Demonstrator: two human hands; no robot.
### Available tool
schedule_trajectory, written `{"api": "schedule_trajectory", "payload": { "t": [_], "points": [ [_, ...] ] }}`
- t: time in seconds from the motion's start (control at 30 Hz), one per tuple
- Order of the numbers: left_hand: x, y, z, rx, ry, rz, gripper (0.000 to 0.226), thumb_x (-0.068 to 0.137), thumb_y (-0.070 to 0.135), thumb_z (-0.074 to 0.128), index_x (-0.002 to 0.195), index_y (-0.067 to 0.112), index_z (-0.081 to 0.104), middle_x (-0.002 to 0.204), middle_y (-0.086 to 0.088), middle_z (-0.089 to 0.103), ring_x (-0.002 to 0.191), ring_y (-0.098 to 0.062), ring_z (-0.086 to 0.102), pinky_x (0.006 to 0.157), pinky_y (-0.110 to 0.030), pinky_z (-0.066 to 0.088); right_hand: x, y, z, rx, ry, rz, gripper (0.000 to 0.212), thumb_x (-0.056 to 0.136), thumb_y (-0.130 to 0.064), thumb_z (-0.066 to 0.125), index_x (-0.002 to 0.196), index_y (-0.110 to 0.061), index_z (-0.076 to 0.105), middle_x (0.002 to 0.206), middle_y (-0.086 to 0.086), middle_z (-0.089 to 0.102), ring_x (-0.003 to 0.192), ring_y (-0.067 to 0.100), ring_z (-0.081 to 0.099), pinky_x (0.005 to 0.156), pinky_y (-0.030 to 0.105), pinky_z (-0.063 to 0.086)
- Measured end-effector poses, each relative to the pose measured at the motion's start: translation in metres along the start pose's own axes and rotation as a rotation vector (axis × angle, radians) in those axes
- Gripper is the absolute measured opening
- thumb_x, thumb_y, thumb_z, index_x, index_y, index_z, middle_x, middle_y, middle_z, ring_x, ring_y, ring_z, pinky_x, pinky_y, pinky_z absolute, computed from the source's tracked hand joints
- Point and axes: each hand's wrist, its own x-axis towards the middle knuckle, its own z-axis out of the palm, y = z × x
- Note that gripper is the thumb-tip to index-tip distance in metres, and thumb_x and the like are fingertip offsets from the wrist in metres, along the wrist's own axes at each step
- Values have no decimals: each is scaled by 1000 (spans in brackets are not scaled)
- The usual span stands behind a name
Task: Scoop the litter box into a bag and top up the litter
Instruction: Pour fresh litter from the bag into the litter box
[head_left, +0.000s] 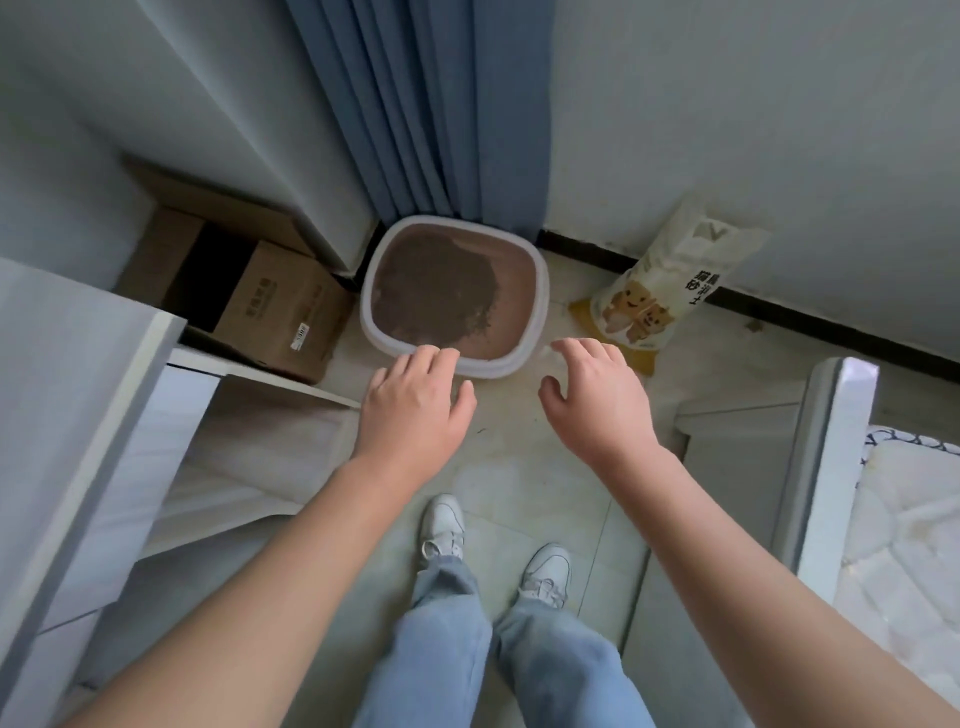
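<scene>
Empty, fingers loosely spread, the left hand (415, 400) and right hand (592, 395) hover at the near rim of the litter box (542, 306) on the floor, scooping seemingly unstarted, the litter bag (660, 291) leaning just right of it.

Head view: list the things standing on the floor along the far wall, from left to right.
cardboard box → litter box → litter bag. The blue curtain hangs behind the litter box, so it is left out of the order.
</scene>
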Motion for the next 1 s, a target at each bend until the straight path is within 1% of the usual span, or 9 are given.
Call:
{"api": "schedule_trajectory", "payload": {
  "t": [0.07, 0.2, 0.37, 0.53, 0.63, 0.7, 0.87, 0.93, 1.0],
  "points": [
    [7, 1, 25, -8, -26, 10, 37, 90, 39, 37, 110, 16, 59, 105, -1, 61, 93, -28, 58, 77, -41, 46, 6, 13, 23, 14, 6, 7, 46, 93, -25, 51, 138, -14, 54, 135, 4, 59, 125, 27, 50, 95, 37, 46],
    [28, -1, 78, -9, -8, 53, 37, 91, 38, 39, 113, 16, 59, 107, -1, 61, 97, -26, 58, 80, -41, 46, 23, 41, 71, 38, 12, 37, 46, 93, -25, 51, 137, -14, 54, 135, 4, 60, 125, 26, 50, 97, 37, 45],
    [64, -1, 153, -15, 2, 116, 39, 90, 38, 41, 116, 15, 60, 109, -3, 62, 95, -29, 59, 79, -42, 48, 50, 81, 129, 56, 49, 58, 45, 91, -24, 53, 135, -15, 55, 130, 4, 61, 123, 26, 50, 95, 37, 45],
    [116, 6, 233, -2, 57, 186, 37, 90, 37, 46, 114, 14, 61, 109, -5, 63, 92, -30, 60, 75, -41, 46, 91, 127, 185, 47, 122, 77, 46, 92, -26, 54, 136, -13, 55, 133, 6, 60, 126, 27, 49, 99, 38, 44],
    [144, 14, 274, -12, 94, 257, 37, 90, 37, 46, 115, 13, 61, 110, -7, 63, 93, -31, 59, 75, -41, 47, 114, 156, 214, 28, 176, 113, 45, 92, -26, 54, 135, -11, 55, 131, 9, 60, 122, 30, 50, 95, 40, 45],
    [161, 19, 298, -24, 135, 306, 36, 93, 36, 47, 116, 12, 60, 111, -8, 62, 93, -30, 59, 76, -41, 47, 125, 175, 230, 5, 209, 137, 42, 92, -26, 54, 130, -10, 57, 126, 9, 61, 119, 31, 50, 91, 40, 47],
    [214, 49, 318, -19, 172, 436, 41, 96, 42, 41, 118, 12, 59, 112, -9, 61, 99, -31, 59, 80, -42, 48, 163, 204, 239, -50, 288, 123, 35, 90, -28, 54, 120, -12, 61, 118, 9, 63, 113, 33, 52, 81, 38, 48],
    [222, 58, 317, -55, 203, 457, 41, 97, 41, 43, 119, 11, 59, 113, -10, 62, 100, -32, 59, 81, -43, 48, 168, 213, 232, -42, 356, 146, 35, 89, -30, 53, 120, -16, 63, 116, 7, 64, 112, 32, 53, 83, 37, 49],
    [221, 65, 317, -86, 210, 455, 39, 96, 40, 45, 119, 10, 60, 111, -10, 63, 99, -31, 59, 80, -42, 48, 164, 219, 226, -20, 380, 183, 36, 88, -30, 53, 121, -21, 63, 115, 5, 65, 110, 31, 54, 85, 37, 50]
  ]
}}
